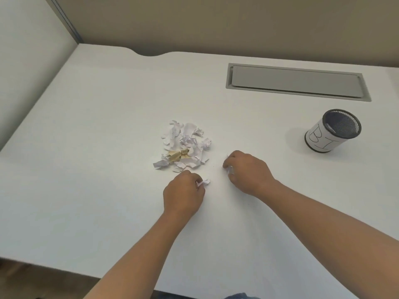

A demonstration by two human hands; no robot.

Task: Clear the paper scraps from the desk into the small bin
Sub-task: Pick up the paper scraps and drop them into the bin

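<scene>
Left grip (183, 190) was curled closed, pinching a small white scrap (205, 182) that poked out past the fingertips, low over the desk (86, 169). Right grip (246, 171) was also curled closed around a bit of white paper (229, 169); most of that piece was hidden under the fingers, so its shape could not be made out. Both forearms ran off the bottom edge, cut by the frame.

Just beyond the left hand lay the pile of paper scraps (185, 145): crumpled white pieces with one tan piece (179, 156) near the front. Single scraps in the heap were hard to count.

Farther right, well apart from the pile, stood the small bin (323, 139), a dark mesh cup wrapped in white paper with handwritten letters, only partly readable. Its inside was too dark to judge.

At the back, a grey cable hatch (295, 82) sat flush in the desk.
</scene>
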